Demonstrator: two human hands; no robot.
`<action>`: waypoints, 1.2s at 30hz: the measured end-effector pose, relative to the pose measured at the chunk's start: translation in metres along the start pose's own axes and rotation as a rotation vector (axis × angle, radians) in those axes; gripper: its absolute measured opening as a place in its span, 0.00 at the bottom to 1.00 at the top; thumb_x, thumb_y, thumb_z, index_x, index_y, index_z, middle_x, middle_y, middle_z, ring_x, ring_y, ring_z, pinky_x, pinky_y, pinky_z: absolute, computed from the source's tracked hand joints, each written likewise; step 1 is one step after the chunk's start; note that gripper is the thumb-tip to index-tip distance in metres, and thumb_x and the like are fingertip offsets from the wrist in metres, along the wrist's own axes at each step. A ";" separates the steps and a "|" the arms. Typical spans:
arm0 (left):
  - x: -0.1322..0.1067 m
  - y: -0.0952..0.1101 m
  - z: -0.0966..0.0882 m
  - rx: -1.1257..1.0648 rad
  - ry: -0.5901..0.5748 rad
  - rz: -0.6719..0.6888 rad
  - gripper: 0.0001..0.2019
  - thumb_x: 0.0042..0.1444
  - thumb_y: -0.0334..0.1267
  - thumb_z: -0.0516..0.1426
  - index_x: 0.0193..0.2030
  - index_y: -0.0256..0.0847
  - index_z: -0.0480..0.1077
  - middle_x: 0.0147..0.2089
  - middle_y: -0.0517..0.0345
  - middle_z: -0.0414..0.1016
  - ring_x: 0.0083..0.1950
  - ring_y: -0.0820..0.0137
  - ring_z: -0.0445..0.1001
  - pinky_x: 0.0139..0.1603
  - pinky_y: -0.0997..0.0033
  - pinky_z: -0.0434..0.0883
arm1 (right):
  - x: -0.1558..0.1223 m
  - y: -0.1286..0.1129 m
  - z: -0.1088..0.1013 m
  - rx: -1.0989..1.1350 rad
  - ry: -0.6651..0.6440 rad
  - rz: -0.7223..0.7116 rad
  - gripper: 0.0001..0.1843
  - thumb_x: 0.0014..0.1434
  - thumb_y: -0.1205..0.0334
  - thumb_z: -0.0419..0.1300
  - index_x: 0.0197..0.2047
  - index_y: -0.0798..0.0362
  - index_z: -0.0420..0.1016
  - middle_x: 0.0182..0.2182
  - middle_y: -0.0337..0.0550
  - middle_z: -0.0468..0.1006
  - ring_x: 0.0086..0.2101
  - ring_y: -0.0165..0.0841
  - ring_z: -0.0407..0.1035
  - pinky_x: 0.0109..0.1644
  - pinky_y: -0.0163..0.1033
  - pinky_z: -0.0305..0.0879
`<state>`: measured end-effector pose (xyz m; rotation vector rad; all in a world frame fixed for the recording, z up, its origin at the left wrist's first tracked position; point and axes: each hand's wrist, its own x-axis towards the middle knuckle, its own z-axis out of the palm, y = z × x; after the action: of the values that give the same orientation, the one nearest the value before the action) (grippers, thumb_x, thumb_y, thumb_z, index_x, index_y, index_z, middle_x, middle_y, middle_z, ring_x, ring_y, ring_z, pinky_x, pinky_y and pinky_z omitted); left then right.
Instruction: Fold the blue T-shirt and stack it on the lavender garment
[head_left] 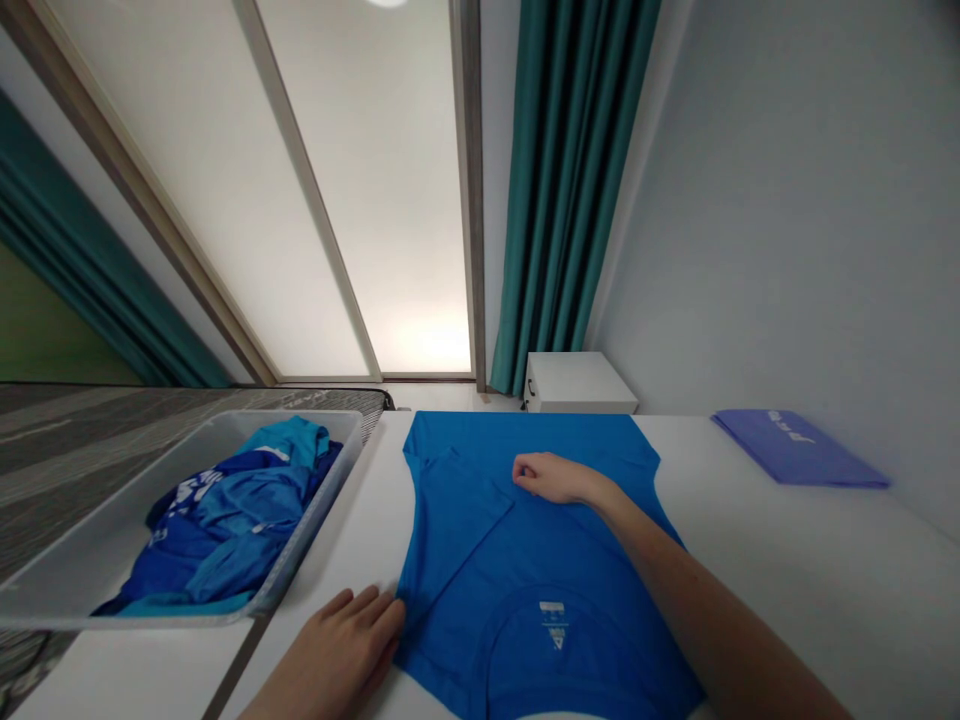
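Note:
A blue T-shirt (465, 540) lies spread on the white table, its neckline toward me and a small white label print inside the collar. Its left sleeve is folded inward across the body. My right hand (551, 476) is over the middle of the shirt, near the tip of that sleeve, with its fingers curled in; no cloth shows between them. Beside the shirt's left edge, my left hand (349, 635) rests palm down with fingers extended, the fingertips touching the fabric. The right forearm covers part of the shirt's right side.
A clear plastic bin (311, 540) at left holds a pile of crumpled blue clothes (240, 510). On the right of the white table (795, 590) lies a folded purple garment (799, 450), near the wall. Behind the table stands a small white cabinet (577, 380), by teal curtains (577, 180).

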<state>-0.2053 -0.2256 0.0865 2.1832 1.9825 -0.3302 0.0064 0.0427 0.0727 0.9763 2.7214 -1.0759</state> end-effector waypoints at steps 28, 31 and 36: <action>0.113 -0.002 0.000 -0.062 0.416 0.178 0.28 0.67 0.45 0.50 0.70 0.39 0.52 0.72 0.44 0.54 0.72 0.56 0.54 0.69 0.50 0.57 | 0.003 -0.002 0.007 -0.076 0.044 -0.027 0.07 0.64 0.68 0.53 0.40 0.53 0.73 0.30 0.39 0.73 0.30 0.30 0.65 0.32 0.33 0.53; 0.117 -0.008 0.012 -0.038 0.427 0.132 0.29 0.68 0.48 0.46 0.71 0.36 0.50 0.73 0.43 0.51 0.73 0.57 0.51 0.70 0.51 0.54 | 0.003 -0.004 0.009 -0.092 0.050 -0.025 0.06 0.64 0.67 0.53 0.40 0.52 0.72 0.30 0.39 0.73 0.30 0.30 0.65 0.31 0.33 0.51; 0.111 -0.023 0.023 -0.048 0.460 0.076 0.30 0.69 0.51 0.43 0.72 0.37 0.49 0.73 0.44 0.50 0.73 0.60 0.50 0.71 0.53 0.52 | 0.003 -0.002 0.013 -0.129 0.062 -0.018 0.05 0.65 0.65 0.52 0.39 0.51 0.70 0.30 0.39 0.72 0.30 0.31 0.63 0.31 0.33 0.49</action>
<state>-0.2195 -0.1237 0.0344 2.4638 2.0782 0.2533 0.0000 0.0349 0.0634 0.9827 2.8131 -0.8745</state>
